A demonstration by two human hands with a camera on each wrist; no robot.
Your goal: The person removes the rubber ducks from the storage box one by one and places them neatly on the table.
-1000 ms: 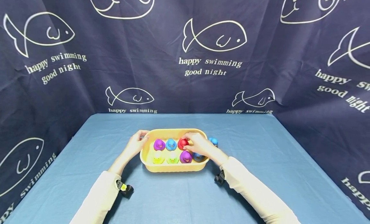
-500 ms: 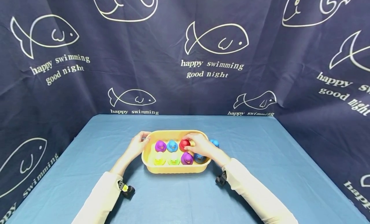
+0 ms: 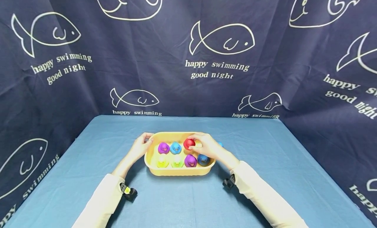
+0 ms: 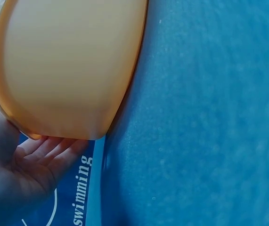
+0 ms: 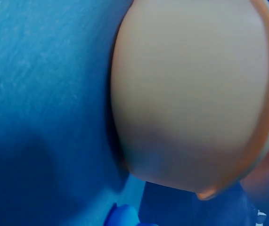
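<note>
A pale yellow oval tub (image 3: pixel 179 172) on the table holds rubber ducks. With the thumb over the rim and the fingers along the outside, my left hand (image 3: pixel 140 147) grips the tub's left end; the left wrist view shows those fingers (image 4: pixel 61 153) against the outer wall. Reaching over the right end, my right hand (image 3: pixel 208 147) pinches a red rubber duck (image 3: pixel 188 143) between thumb and fingers. This duck sits slightly higher than the purple duck (image 3: pixel 163 148) and light blue duck (image 3: pixel 175 148) in its row. The right wrist view has mostly the tub's wall (image 5: pixel 191 94).
The front row in the tub has a yellow duck (image 3: pixel 162 162), a green duck (image 3: pixel 177 162), a purple duck (image 3: pixel 190 161) and a dark blue duck (image 3: pixel 203 159). Outside the right end, a blue duck (image 3: pixel 220 144) is partly hidden by my hand. A dark fish-print curtain (image 3: pixel 176 90) surrounds the table.
The red duck has risen a little with my right hand, away from the tub floor. More of the blue duck outside is now covered. My left hand keeps its hold on the rim.
</note>
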